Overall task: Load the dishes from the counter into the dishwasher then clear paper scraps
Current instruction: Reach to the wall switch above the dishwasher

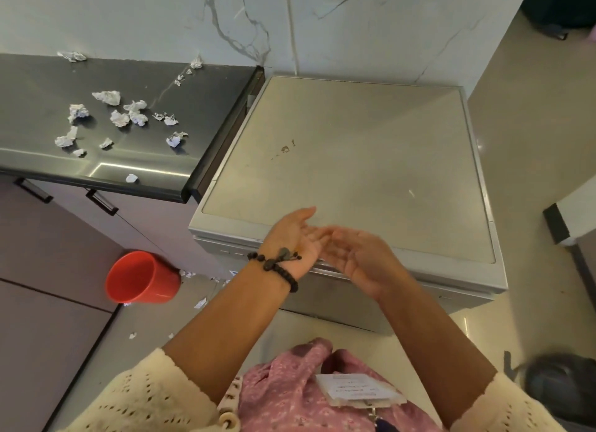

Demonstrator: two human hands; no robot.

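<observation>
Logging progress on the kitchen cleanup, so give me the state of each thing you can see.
Dishwasher: door closed.
Paper scraps: crumpled, scattered on counter; a few on floor.
Red bin: on floor, open top.
Left hand: open, empty.
Right hand: open, empty.

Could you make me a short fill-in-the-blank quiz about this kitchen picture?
1. The crumpled paper scraps lie on the dark ____.
2. The bucket on the floor is ____ in colour.
3. The beaded bracelet is on the person's ____ wrist.
4. The dishwasher door is ____.

Missing words: counter; red; left; closed
</observation>
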